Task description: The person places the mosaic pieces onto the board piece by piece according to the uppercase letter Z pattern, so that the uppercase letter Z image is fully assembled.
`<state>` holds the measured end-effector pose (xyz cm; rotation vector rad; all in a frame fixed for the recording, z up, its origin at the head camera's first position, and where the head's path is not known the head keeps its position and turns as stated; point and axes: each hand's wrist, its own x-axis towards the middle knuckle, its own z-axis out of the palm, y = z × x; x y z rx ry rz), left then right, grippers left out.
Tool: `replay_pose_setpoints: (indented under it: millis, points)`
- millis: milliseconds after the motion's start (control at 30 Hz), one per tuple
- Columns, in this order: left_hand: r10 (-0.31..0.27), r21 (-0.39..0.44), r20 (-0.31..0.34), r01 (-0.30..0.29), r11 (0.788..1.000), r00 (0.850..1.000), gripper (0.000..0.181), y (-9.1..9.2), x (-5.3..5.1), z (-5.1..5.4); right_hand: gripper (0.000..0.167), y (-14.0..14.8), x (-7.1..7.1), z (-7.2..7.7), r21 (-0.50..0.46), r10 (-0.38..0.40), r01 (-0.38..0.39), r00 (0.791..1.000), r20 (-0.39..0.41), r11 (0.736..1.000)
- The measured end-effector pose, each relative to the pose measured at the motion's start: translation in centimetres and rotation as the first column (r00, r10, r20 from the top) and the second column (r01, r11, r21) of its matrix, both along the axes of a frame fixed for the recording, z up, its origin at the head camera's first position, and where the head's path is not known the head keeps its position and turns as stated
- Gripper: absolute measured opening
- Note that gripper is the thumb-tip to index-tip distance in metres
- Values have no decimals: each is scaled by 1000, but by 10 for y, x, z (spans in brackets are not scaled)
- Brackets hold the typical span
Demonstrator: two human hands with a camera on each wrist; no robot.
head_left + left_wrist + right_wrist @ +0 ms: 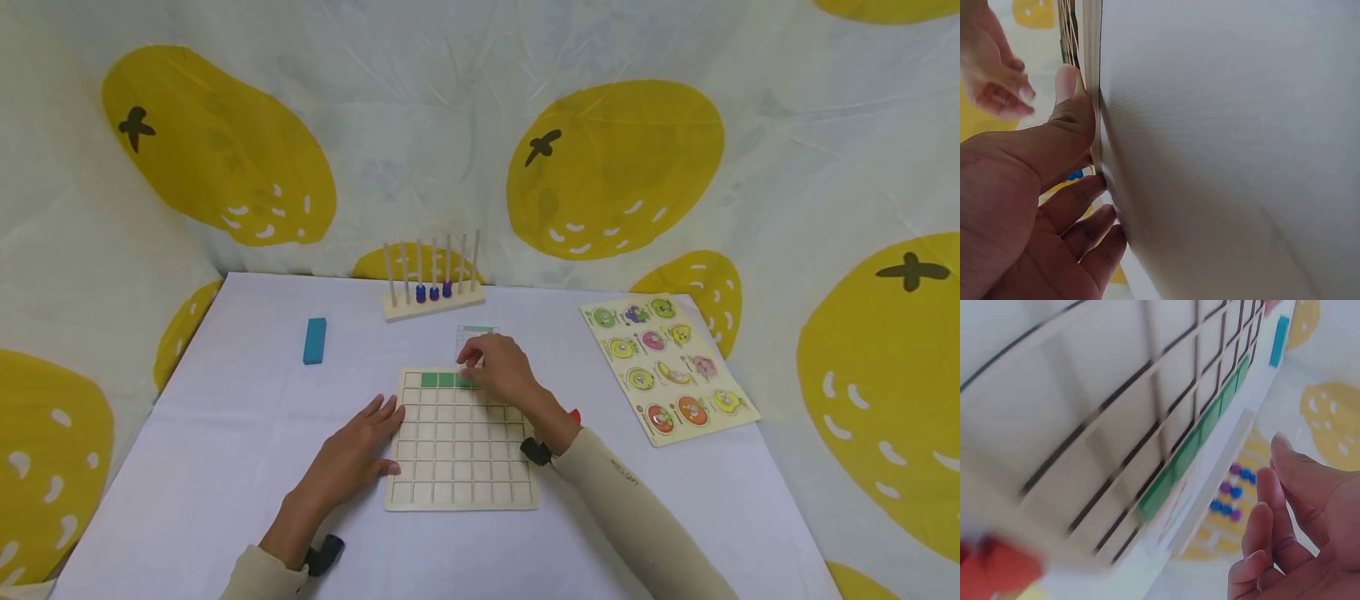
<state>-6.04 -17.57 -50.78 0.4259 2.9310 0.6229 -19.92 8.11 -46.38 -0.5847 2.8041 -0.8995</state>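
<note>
A square wooden grid board (453, 450) lies flat on the white table. Several green square tiles (429, 380) form a strip along its far row, also seen in the right wrist view as green tiles (1191, 447). My left hand (352, 450) rests at the board's left side, thumb on the rim and fingers extended; the left wrist view shows the thumb against the board edge (1092, 50). Over the far row hovers my right hand (510, 375), its fingers loosely bent. In the right wrist view nothing shows between the fingers of that hand (1310, 519).
Behind the right hand lies a small printed grid card (467, 333), partly covered. Farther back stands a wooden peg rack (438, 306) with blue and purple beads. A teal block (315, 341) is at left, a fruit puzzle board (671, 371) at right. Something red (575, 416) shows beside the right wrist.
</note>
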Motion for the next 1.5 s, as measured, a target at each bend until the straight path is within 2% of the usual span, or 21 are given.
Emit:
replay_pose_setpoints:
  millis: [167,333,633,833,1100,1200,1500]
  points:
    - [-3,-10,-27,2,1000,1000,97,-1,1,1,9,37,0,2,-5,-56,56,998,1,998]
    - [1,-13,-21,-1,1000,1000,96,-1,1,2,9,70,4,4,27,-98,98,995,-10,995]
    - [-9,-16,-16,9,1000,1000,96,-1,-1,2,11,127,23,-5,104,-217,206,971,98,973]
    - [-5,-14,-18,5,1000,1000,96,-2,0,2,10,155,30,-10,126,-207,188,965,159,974]
    - [-10,-5,-34,10,1000,999,97,-1,1,0,19,173,37,-18,118,-83,65,984,155,991]
    - [-11,-7,-24,11,1000,1000,97,-1,1,1,20,174,38,-18,109,-69,52,984,161,993]
    - [-8,-6,3,8,1000,1000,96,-1,2,3,17,178,40,-22,159,-151,122,971,183,980]
